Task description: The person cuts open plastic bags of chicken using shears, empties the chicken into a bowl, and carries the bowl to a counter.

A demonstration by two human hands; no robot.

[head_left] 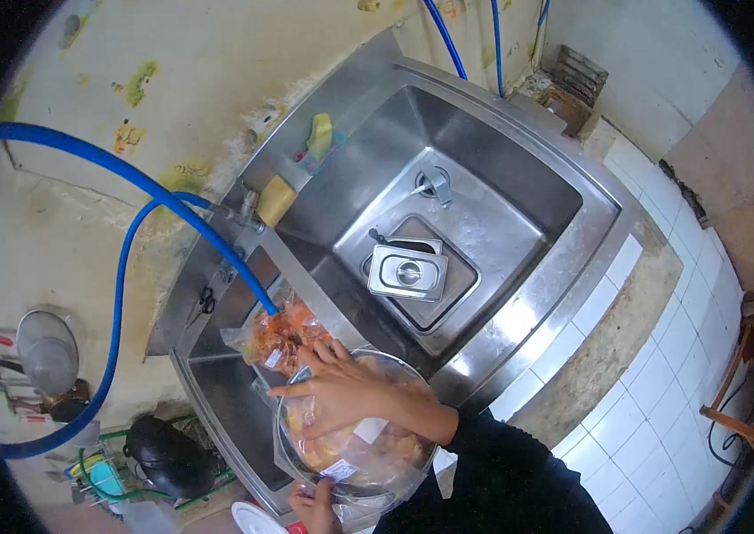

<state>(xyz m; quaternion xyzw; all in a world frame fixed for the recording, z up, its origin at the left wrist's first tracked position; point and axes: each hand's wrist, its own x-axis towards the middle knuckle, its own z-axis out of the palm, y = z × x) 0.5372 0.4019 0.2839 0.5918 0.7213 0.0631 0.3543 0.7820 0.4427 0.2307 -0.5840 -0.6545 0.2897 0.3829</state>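
Observation:
My right hand (337,396) lies with its fingers spread on clear plastic bags of food (404,445) in a round metal bowl (435,458) at the front of the left basin. Lower down, my left hand (313,507) has its fingers closed at the edge of the labelled plastic bag. Another bag with orange-red pieces (279,343) rests in the left basin, just beyond my right hand, under the end of a blue hose (208,233).
The large basin (502,178) holds a lidded metal container (408,271) on a tray. A yellow sponge (276,200) and tap (248,214) are on the back ledge. Scissors (206,301) lie at the left ledge. A dish rack (110,476) with a black pot (172,454) stands lower left.

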